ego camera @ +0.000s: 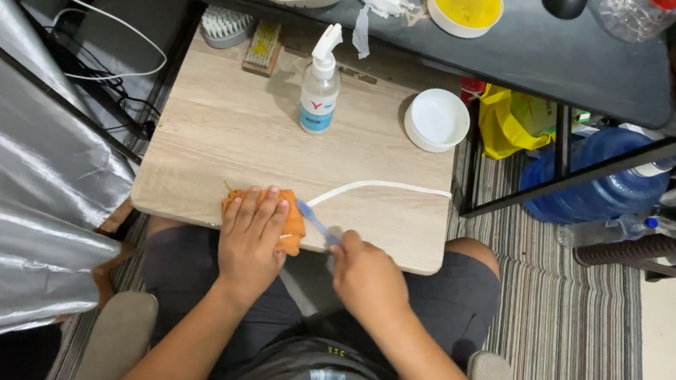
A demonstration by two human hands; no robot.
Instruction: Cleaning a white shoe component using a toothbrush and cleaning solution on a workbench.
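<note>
Step in hand, as I judge it: scrubbing 1 white shoelace [374, 188] on the counter [212, 135].

My left hand [253, 235] lies flat, pinning the orange cloth [291, 219] at the counter's near edge.

My right hand [365, 276], clenched in a grip on the blue toothbrush [317, 223], works just beside the cloth.

The lace trails away toward the counter's right edge.

Next move likely calls for short strokes along it.

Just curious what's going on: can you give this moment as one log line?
left hand: pressing orange cloth on wooden table | right hand: holding blue brush over white shoelace | spray bottle behind
</note>
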